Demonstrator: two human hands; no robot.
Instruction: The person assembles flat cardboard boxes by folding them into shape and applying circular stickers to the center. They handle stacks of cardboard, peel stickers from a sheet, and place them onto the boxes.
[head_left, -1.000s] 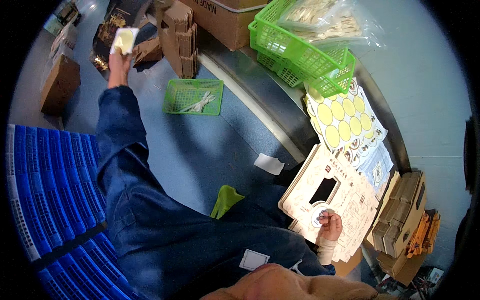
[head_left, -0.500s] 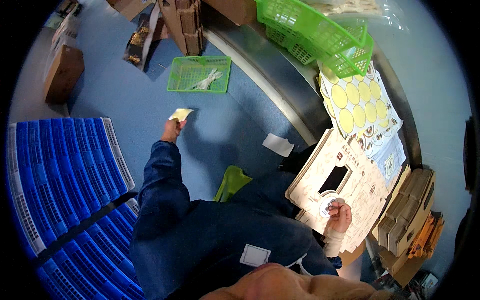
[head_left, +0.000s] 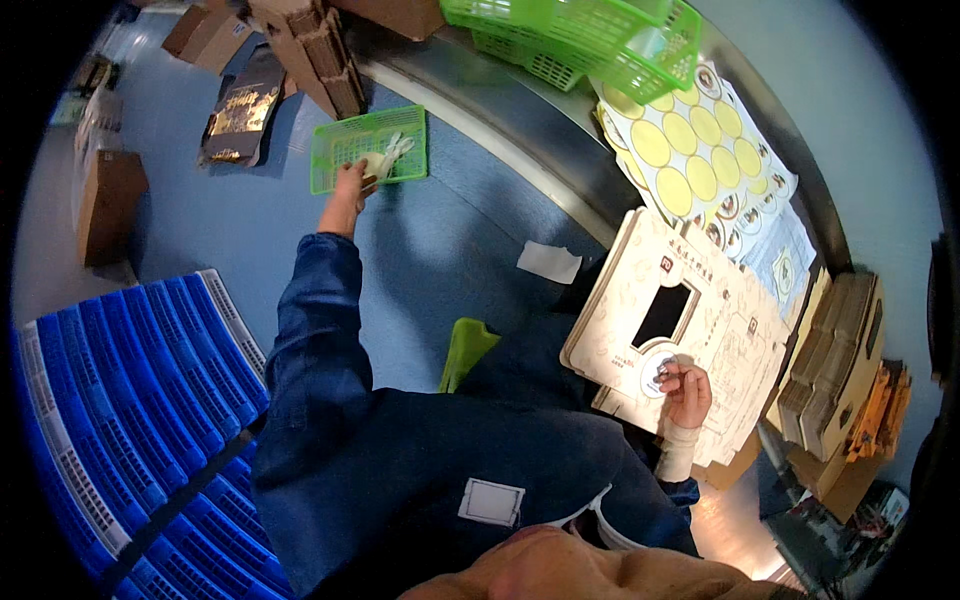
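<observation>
My left hand (head_left: pixel 352 184) reaches out over a green plastic basket (head_left: pixel 318 160) on the floor. Its fingers are closed round a small piece of pale yellow paper (head_left: pixel 375 161), next to a bunched white strip (head_left: pixel 398 150) inside the basket. On the right, my right hand (head_left: pixel 687 394) is curled, its fingertips on a round white sticker (head_left: pixel 653 372) with a dark picture. The sticker lies on the top one of a stack of flat cream printed cartons (head_left: pixel 620 300), below a dark rectangular cut-out.
Sheets of yellow round stickers (head_left: pixel 702 180) lie beyond the cartons, below stacked green baskets (head_left: pixel 560 30). Folded cardboard (head_left: pixel 825 340) stands at the right. Blue crates (head_left: pixel 140 380) fill the lower left. White paper (head_left: pixel 550 262) and a green stool-like piece (head_left: pixel 468 352) are near me.
My left hand has moved forward with the yellow paper, from in front of the green basket to over it. My right hand stays at the round sticker. The whole view has turned slightly.
</observation>
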